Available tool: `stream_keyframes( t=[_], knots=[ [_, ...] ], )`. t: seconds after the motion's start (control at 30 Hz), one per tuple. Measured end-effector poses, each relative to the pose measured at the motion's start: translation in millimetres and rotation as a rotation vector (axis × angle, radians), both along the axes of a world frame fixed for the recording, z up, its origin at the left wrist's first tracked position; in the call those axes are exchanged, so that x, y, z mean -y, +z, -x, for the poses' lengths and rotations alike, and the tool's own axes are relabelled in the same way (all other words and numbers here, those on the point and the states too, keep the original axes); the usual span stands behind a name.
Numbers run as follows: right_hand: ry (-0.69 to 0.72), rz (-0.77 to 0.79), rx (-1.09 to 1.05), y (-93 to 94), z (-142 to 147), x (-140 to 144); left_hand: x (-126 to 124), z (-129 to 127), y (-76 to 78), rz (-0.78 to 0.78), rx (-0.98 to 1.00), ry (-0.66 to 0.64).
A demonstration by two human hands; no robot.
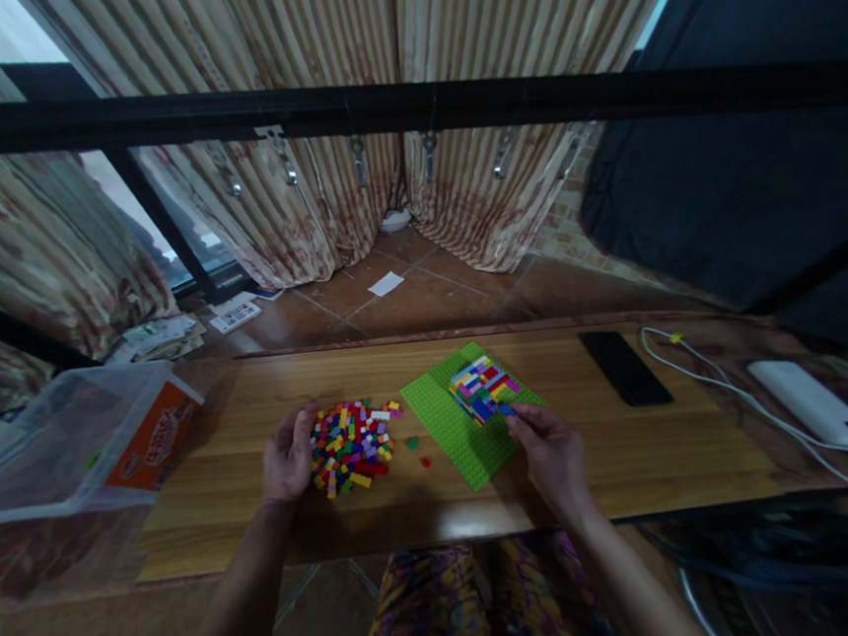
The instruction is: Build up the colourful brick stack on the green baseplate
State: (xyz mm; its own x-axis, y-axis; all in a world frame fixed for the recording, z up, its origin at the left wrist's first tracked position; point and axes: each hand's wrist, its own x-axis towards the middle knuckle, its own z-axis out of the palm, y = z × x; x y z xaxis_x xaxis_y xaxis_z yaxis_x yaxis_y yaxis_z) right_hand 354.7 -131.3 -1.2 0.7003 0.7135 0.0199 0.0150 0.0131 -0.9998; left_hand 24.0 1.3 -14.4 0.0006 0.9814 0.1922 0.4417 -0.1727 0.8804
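On the wooden bench (629, 458), the left hand (286, 459) rests at the nine o'clock edge of the pile of loose bricks (351, 445), fingers loosely curled and touching the nearest pieces; whether it grips one I cannot tell. The pile is a small multicoloured heap. At its three o'clock lies the green baseplate (458, 434), carrying a block of assembled bricks (484, 388) in mixed colours. The right hand (553, 455) sits at the plate's five o'clock corner, fingers pinched on what seems a small blue brick (507, 410) against the block.
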Motion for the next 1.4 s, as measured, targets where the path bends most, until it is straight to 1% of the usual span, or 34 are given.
stream_keyframes(
  t=[0.07,0.17,0.3,0.4,0.53,0.63,0.77,0.87,1.0,1.2,1.4],
  knots=[
    [-0.015,-0.005,0.063,-1.8,-2,-2,0,0,-1.2,-0.005,-0.003,-0.002],
    [-0.034,0.028,0.171,0.5,-1,-3,0,0,-1.4,-0.008,0.003,0.009],
    [-0.033,0.067,0.396,5.2,4,-4,1,-2,2.2,-0.001,-0.009,0.019],
    [-0.055,0.092,0.582,4.6,6,-6,2,-3,4.6,-0.001,-0.026,0.013],
    [-0.079,0.088,0.726,1.8,7,-10,2,-3,3.7,-0.012,-0.014,0.005],
    [-0.074,0.068,0.728,1.7,7,-10,1,-3,2.1,-0.021,0.003,0.01],
    [-0.046,0.059,0.646,3.5,7,-7,3,-4,3.4,-0.011,0.011,0.009],
    [-0.011,0.078,0.572,4.4,8,-5,3,-5,5.5,-0.011,0.006,0.019],
    [0.003,0.111,0.535,4.0,9,-5,3,-5,5.7,-0.017,0.0,0.026],
    [-0.031,0.166,0.6,5.7,10,-8,2,-4,3.5,-0.014,-0.005,0.02],
    [-0.092,0.204,0.681,9.8,14,-12,3,-4,5.6,-0.007,-0.025,0.018]
  ],
)
